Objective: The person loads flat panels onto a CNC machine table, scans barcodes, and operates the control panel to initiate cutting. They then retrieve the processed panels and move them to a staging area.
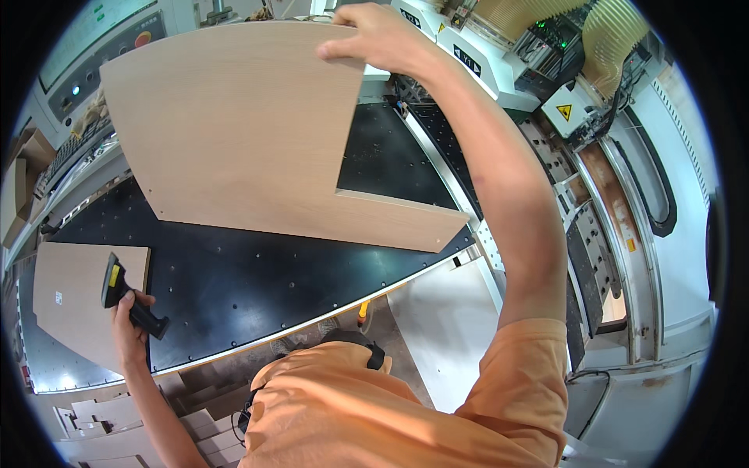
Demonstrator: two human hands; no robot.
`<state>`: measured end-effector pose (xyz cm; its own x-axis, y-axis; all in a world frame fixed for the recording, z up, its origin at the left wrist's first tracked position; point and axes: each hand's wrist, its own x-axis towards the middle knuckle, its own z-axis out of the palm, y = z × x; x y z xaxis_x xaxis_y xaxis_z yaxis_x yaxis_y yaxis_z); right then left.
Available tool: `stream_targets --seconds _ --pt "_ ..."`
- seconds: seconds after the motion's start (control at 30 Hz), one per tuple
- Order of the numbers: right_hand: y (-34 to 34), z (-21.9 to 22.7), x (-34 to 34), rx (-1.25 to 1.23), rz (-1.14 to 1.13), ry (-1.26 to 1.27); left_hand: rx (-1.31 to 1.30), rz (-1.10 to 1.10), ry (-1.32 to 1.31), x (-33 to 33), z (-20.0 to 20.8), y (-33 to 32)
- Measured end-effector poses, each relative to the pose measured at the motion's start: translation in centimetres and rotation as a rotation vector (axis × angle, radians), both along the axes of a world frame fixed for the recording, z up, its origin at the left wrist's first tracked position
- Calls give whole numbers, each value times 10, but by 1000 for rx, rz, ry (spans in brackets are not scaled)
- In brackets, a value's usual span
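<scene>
My left hand [131,331] is closed around the handle of a black barcode scanner [133,300] with a yellow patch. Under it lies a smaller light wood panel [74,300] bearing a small white label. At the upper middle my right hand [382,37] grips the far right corner of a large light wood panel [234,125]. This panel has an L-shaped notch on its right side and a few small holes along its near left edge. Its near edge meets the black table, and whether the far side is raised I cannot tell.
The black machine table [257,273] is dotted with small studs. At the upper left stands a control panel [117,51] with a red button and a screen. Machine heads with ribbed hoses [612,47] are at the upper right. Stacked boards [117,421] sit at the lower left.
</scene>
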<state>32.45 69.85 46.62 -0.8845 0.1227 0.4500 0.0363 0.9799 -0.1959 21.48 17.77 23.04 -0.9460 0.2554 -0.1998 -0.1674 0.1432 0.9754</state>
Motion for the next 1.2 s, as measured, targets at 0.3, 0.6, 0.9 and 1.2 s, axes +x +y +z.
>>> stream_targets --seconds 0.3,0.6,0.9,1.2 --pt "-32 8 23 -74 -94 -131 2 -258 -116 3 -14 34" --pt "-44 4 24 -68 -101 -64 90 -415 -249 24 -34 44" --pt "-55 4 30 -96 -136 -73 112 -428 -281 25 -38 40" --pt "-52 -1 31 -146 -113 -33 105 -415 -302 24 -44 40"
